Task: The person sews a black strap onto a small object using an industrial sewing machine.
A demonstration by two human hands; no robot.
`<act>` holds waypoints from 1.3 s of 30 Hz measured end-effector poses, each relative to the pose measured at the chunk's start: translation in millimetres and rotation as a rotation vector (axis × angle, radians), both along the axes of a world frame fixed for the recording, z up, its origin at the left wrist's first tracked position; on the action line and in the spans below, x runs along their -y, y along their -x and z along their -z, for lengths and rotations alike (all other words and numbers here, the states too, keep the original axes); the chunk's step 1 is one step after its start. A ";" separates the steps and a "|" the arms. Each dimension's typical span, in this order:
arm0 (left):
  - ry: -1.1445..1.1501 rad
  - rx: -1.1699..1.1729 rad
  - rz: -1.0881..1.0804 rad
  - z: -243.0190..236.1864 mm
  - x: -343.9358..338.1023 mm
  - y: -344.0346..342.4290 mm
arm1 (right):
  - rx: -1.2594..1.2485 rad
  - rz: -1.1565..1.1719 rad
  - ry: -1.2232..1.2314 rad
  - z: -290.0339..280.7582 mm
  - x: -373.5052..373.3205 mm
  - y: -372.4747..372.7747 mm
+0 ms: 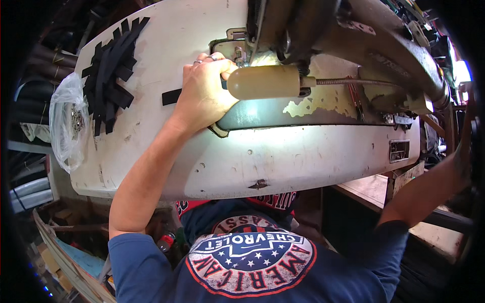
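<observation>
My left hand point(204, 93) is at the needle area of a sewing machine point(389, 55), its fingers curled and pressed down by the presser foot point(238, 53). A short black strap point(171, 97) runs out from under this hand to the left; its other end is hidden by my fingers and the lamp. A beige lamp point(263, 82) on a flexible metal neck hangs over the spot and lights it. My right hand point(466, 134) reaches up to the far right, beside the machine's wheel end. Dark rim and blur hide its fingers.
A pile of cut black straps point(108, 76) lies on the white worktable point(283, 161) at left. Beside it is a clear plastic bag point(69, 121) with small metal pieces. Red-handled tweezers or snips point(355, 98) rest behind the lamp. Rolled material point(30, 194) is stacked at far left.
</observation>
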State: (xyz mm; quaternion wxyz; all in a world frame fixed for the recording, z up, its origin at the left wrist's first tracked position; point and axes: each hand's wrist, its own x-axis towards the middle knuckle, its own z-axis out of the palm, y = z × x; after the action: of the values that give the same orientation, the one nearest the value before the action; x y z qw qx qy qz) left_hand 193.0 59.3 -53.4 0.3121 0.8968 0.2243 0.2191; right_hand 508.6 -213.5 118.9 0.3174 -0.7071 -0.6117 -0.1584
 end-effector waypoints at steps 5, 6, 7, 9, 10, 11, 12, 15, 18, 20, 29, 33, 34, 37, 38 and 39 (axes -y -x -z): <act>0.018 0.021 0.025 -1.5 -2.8 -0.9 | -0.185 0.460 0.050 -6.5 12.0 -139.7; 0.036 0.014 0.045 -2.1 -4.5 -0.6 | -0.300 0.498 0.106 -4.6 13.9 -158.6; 0.037 0.012 0.048 -2.3 -5.7 -0.2 | -0.411 0.519 0.146 -2.5 16.1 -174.3; 0.014 0.041 0.074 -1.5 -7.0 0.0 | -0.593 0.539 0.188 -0.6 22.6 -198.7; 0.017 0.037 0.077 -0.9 -7.8 0.2 | -0.667 0.545 0.190 -0.2 27.0 -208.5; 0.042 0.051 0.083 -0.3 -8.2 0.3 | -0.733 0.549 0.188 -0.3 31.5 -217.7; 0.067 0.067 0.086 0.5 -8.3 0.5 | -0.787 0.555 0.182 -1.2 36.7 -226.3; 0.033 0.070 0.089 1.3 -8.8 0.1 | -0.953 0.577 0.157 -0.6 54.1 -250.7; 0.053 0.076 0.057 1.7 -7.4 -0.5 | -1.064 0.604 0.099 6.6 71.9 -268.0; 0.048 0.080 0.073 1.6 -7.2 -0.9 | -1.097 0.584 -0.065 15.0 81.0 -272.9; -0.029 0.121 0.065 1.5 -3.8 1.6 | -1.049 0.523 -0.081 38.2 81.5 -248.5; -0.089 0.144 0.065 -0.1 -2.9 1.4 | -1.026 0.510 -0.070 36.1 80.3 -235.6; -0.089 0.144 0.071 -0.7 -3.3 1.1 | -1.023 0.509 -0.066 35.7 79.9 -232.7; -0.034 0.091 0.072 -1.7 -3.4 0.8 | -1.003 0.500 -0.073 33.8 76.5 -221.7; -0.057 0.096 0.066 -1.8 -3.0 1.3 | -0.997 0.497 -0.080 33.2 74.9 -216.4; -0.080 0.099 0.060 -1.9 -2.8 1.9 | -0.991 0.491 -0.093 32.8 72.7 -210.5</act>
State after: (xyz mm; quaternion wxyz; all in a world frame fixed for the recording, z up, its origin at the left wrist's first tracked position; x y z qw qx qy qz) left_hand 191.1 62.0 -51.5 0.2930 0.9030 0.1727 0.2626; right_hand 719.1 -286.1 86.2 0.5516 -0.8043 -0.1986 0.0971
